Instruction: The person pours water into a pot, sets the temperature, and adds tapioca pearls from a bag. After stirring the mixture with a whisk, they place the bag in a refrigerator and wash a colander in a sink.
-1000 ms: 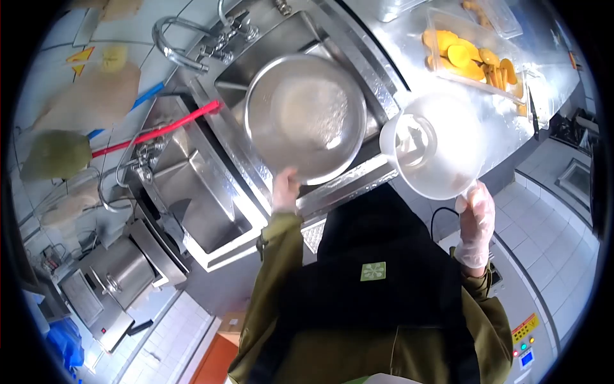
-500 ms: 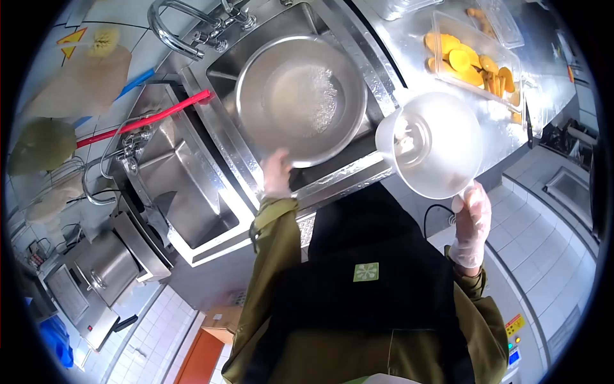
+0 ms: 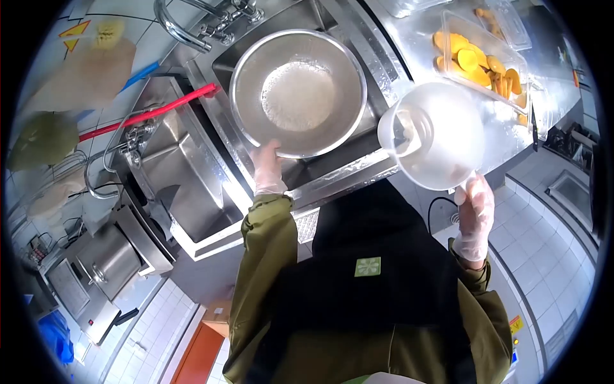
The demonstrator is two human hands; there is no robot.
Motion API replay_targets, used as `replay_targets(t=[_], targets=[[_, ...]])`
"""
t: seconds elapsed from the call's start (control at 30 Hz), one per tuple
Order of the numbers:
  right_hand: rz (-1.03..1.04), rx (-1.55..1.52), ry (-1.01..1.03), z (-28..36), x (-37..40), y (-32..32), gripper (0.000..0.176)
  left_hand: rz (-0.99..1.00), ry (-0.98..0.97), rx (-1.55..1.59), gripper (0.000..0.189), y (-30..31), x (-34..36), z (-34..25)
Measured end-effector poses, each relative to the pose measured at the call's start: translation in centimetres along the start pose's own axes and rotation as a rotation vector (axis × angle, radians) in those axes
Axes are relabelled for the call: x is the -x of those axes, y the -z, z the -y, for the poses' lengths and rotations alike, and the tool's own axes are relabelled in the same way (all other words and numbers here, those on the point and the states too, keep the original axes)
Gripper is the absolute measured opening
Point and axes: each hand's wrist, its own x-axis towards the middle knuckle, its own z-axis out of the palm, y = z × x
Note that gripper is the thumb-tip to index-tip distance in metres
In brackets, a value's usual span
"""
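Steel shows just beyond our left fingers: the bowl (image 3: 249, 96) sits over the sink (image 3: 307, 173), and its pale, frothy patch (image 3: 297, 96) has shifted from one side to around the middle. We judge that its contents now lie more evenly inside the wall. Our left hand (image 3: 267, 173), gloved, has moved along with the bowl; its fingers are curled at the near rim and seem to pinch it, the wrist below them and the forearm reaching forward.

Our gloved right hand (image 3: 476, 211) is closed on the near edge of the tub (image 3: 448, 134), which hangs tilted ahead and to the left of those fingers. Past the tub, farther from them, are yellow slices (image 3: 468, 60). The red handle (image 3: 150, 115) lies left of our left fingers.
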Motion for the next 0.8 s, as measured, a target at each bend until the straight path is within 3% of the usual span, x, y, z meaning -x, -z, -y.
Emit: replay_targets(t=[0.07,0.1,0.13,0.23,0.27,0.33,0.4,0.47,0.53,0.6,0.67,0.7,0.8], targets=[[0.001,0.025,0.005,-0.3,-0.3,0.0,0.062,-0.138,0.383,0.216,0.035,0.8,0.7,-5.0],[0.003,0.033,-0.005,-0.4,-0.4,0.0,0.061,-0.038,0.282,0.21,0.035,2.2,0.4,-3.0],[0.03,0.057,-0.007,-0.2,-0.6,-0.1,0.061,-0.058,0.216,0.219,0.033,3.4,1.4,-4.0],[0.093,0.067,0.01,0.8,-1.0,-1.3,0.057,-0.135,0.215,0.371,0.028,5.6,2.7,-6.5],[0.11,0.061,0.02,0.6,-1.0,-1.6,0.057,-0.232,0.211,0.314,0.026,5.9,1.5,-5.5],[0.135,0.053,0.065,0.5,-1.4,-2.2,0.056,-0.072,0.204,0.136,0.028,7.6,0.7,-7.8],[0.169,0.033,0.033,0.4,-1.3,-1.7,0.056,-0.093,0.11,0.12,0.026,8.6,0.6,-6.4],[0.169,0.03,0.029,0.1,-1.4,-2.0,0.055,-0.108,0.254,0.407,0.021,9.2,1.3,-5.7],[0.154,0.049,0.011,0.1,-1.6,-2.7,0.052,-0.104,0.363,0.337,0.018,9.6,1.7,-5.8],[0.139,0.026,-0.024,-0.1,-2.3,-3.5,0.048,-0.031,0.202,0.198,0.018,10.2,1.7,-5.6],[0.108,-0.036,-0.102,-1.0,-2.6,-4.0,0.043,-0.116,0.267,0.346,0.018,10.5,2.3,-6.5],[0.099,-0.072,-0.149,-1.0,-2.8,-4.3,0.032,-0.163,0.304,0.421,0.019,10.6,3.1,-7.4],[0.181,-0.068,-0.113,-2.5,-3.7,-4.5,0.026,-0.147,0.287,0.439,0.019,12.5,4.6,-8.2]])
